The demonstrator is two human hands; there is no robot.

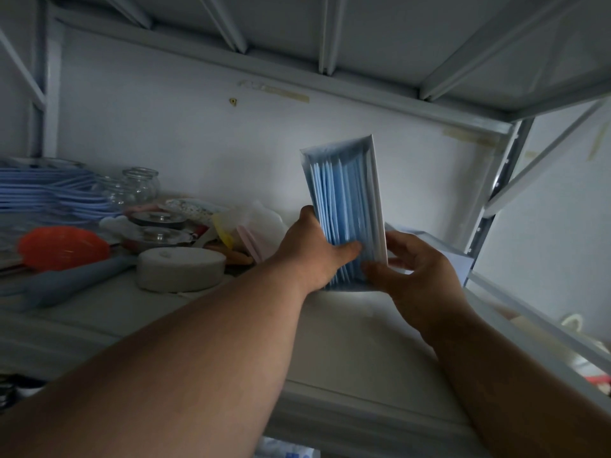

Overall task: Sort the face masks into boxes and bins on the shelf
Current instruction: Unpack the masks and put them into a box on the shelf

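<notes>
Currently both hands grip the upright stack of blue face masks (pixel 345 206) above the shelf board (pixel 330 325): left hand (pixel 312 249) one side, right hand (pixel 418 276) the other.

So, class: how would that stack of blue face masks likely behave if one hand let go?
The stack of blue face masks would probably fan apart: its loose thin layers show separately. It likely feels light and floppy, since the left hand and right hand both steady it.
</notes>
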